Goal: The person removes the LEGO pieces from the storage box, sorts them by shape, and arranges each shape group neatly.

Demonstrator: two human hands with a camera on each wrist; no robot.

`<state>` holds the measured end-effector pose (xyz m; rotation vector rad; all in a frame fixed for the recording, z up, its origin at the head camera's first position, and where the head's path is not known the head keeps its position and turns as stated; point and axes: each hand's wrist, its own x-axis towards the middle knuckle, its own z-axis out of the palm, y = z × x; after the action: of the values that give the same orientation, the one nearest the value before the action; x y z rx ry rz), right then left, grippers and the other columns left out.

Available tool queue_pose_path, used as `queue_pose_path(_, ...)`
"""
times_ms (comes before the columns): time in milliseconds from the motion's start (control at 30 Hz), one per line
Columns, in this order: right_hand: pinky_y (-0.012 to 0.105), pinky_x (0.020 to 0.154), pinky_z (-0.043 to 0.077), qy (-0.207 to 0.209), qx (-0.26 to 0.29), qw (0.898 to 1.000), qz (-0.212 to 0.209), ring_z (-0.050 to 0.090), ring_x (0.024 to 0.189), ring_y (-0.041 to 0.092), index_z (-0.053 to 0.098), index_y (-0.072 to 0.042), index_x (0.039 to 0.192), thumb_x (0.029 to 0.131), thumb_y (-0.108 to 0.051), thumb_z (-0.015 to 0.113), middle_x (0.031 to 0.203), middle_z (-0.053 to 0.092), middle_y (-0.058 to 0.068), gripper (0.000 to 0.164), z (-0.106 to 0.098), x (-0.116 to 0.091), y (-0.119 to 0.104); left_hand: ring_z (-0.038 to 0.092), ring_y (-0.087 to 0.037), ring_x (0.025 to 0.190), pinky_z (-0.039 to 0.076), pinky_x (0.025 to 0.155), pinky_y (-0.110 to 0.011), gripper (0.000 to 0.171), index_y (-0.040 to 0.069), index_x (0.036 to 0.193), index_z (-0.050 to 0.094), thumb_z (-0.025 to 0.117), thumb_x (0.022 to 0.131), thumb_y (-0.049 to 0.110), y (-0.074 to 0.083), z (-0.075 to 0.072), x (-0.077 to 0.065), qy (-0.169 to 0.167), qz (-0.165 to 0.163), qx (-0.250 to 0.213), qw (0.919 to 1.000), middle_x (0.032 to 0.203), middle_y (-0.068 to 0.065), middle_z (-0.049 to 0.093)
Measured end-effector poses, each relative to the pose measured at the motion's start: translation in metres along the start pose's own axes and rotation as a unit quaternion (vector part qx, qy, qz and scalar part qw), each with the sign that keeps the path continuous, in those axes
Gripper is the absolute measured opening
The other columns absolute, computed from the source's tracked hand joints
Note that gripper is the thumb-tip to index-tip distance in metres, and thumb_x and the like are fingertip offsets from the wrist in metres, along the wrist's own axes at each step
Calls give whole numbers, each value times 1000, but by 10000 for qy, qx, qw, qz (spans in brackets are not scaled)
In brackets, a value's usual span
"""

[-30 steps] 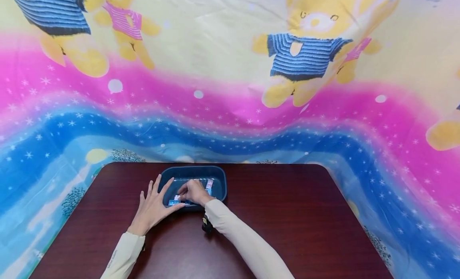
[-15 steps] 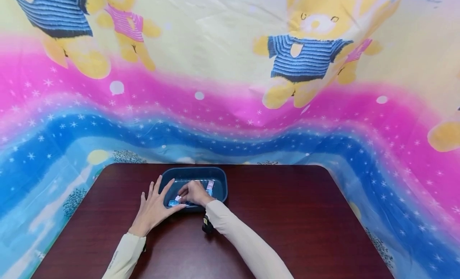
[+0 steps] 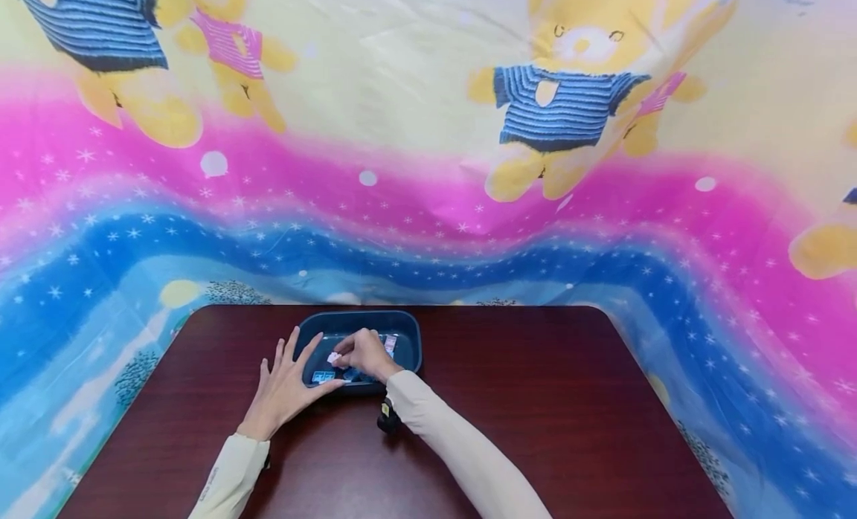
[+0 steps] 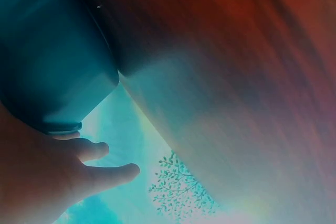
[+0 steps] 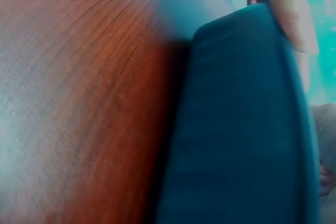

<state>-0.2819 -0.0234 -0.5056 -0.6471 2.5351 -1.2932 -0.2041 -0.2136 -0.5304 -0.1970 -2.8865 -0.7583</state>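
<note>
Pale piece (image 3: pixel 334 359), small and pinkish white, is within the left half of a dark blue tub (image 3: pixel 359 313), at the fingertips of the right hand (image 3: pixel 366 354), whose thumb and fingers appear pinched together on it; whether its underside touches anything in the tub cannot be told. Just below it in the head view, by the near left corner, lies a light blue piece (image 3: pixel 324 376), and a pink and blue strip (image 3: pixel 390 345) lies toward the right end, partly hidden by the right hand. The left hand (image 3: pixel 284 391) is at the tub's left end, its fingers straight and spread apart, its thumb along the near rim, clamped on nothing that shows. For good handling, the pinch should probably be light and close to the edges, so that the pale piece can turn without slipping or being crushed. The right wrist does best kept high enough not to drag on the near rim or sweep the other pieces aside, while a gentle left-hand press would keep the tub from sliding. The tub stands near the far edge of a red-brown table (image 3: pixel 535 400), with a brightly printed cloth (image 3: pixel 415 199) behind it.
</note>
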Motion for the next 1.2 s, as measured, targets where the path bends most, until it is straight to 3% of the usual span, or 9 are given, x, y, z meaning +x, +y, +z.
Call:
queue_pose_path(433, 26, 68, 62, 840, 221, 9961, -136, 75, 76, 8, 84, -4, 109, 91, -12, 86, 95, 81, 6, 21, -38, -21, -8, 10, -62, 153, 9, 111, -87, 107, 20, 168, 31, 72, 86, 75, 0, -1, 2, -135, -29, -5, 9999, 175, -25, 6)
queue_pose_path(533, 22, 69, 60, 1160, 107, 9931, -155, 75, 77, 8, 84, -4, 107, 89, -13, 88, 93, 81, 6, 20, -48, -25, -8, 9, -63, 153, 9, 111, -87, 107, 21, 169, 31, 71, 86, 75, 0, -1, 1, -140, -54, -7, 9999, 174, -25, 7)
queue_pose_path(767, 26, 70, 62, 1805, 68, 9835, -58, 79, 82, 19, 84, -2, 104, 87, -9, 89, 92, 81, 10, 19, -73, -33, -2, 10, -62, 154, 9, 112, -86, 108, 21, 168, 31, 72, 85, 75, 2, -2, -1, -106, -75, -30, 9999, 174, -25, 8)
queue_pose_path(1067, 32, 73, 64, 2435, 113, 9697, 144, 80, 85, 25, 83, 2, 106, 86, -10, 89, 93, 80, 14, 24, -103, -42, 21, 11, -63, 153, 11, 111, -87, 108, 19, 168, 33, 74, 84, 75, 2, -3, -2, -57, -26, -28, 10000, 174, -26, 8)
queue_pose_path(1200, 36, 80, 63, 2855, -101, 9576, 361, 79, 84, 23, 83, 0, 106, 85, -13, 90, 91, 81, 11, 25, -111, -47, 38, 11, -63, 153, 11, 111, -87, 108, 19, 168, 33, 73, 84, 75, 2, -2, -1, -52, -4, -34, 10000, 174, -26, 8)
